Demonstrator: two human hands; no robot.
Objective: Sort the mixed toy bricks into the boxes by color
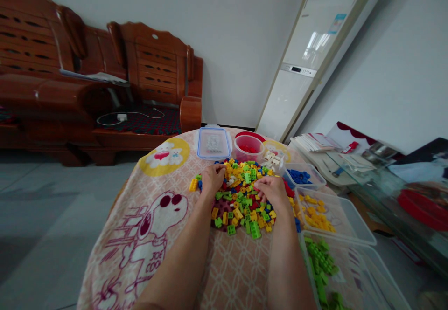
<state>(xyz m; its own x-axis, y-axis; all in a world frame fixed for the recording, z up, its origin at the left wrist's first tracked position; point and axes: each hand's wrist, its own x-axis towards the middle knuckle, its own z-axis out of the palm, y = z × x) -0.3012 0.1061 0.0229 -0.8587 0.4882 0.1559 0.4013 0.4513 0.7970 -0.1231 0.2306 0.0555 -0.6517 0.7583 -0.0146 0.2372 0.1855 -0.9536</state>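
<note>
A mixed pile of small toy building bricks (241, 198), yellow, green, red and blue, lies on the cloth-covered table. My left hand (213, 179) is at the pile's upper left, its fingers curled together over the bricks. What those fingers hold, if anything, is hidden. On the right side of the pile, my right hand (272, 190) has its thumb and fingers drawn together; I cannot make out anything between them. Sorted bricks lie in containers: red in a round tub (248, 156), blue in a small box (317, 178), yellow in a clear box (353, 226), green in a larger box (371, 263).
A blue-rimmed lid (214, 143) lies at the table's back. White pieces (272, 159) sit beside the red tub. The tablecloth (147, 226) hangs over the round edge. A wooden sofa (157, 67) stands behind left, a glass table (378, 198) at right.
</note>
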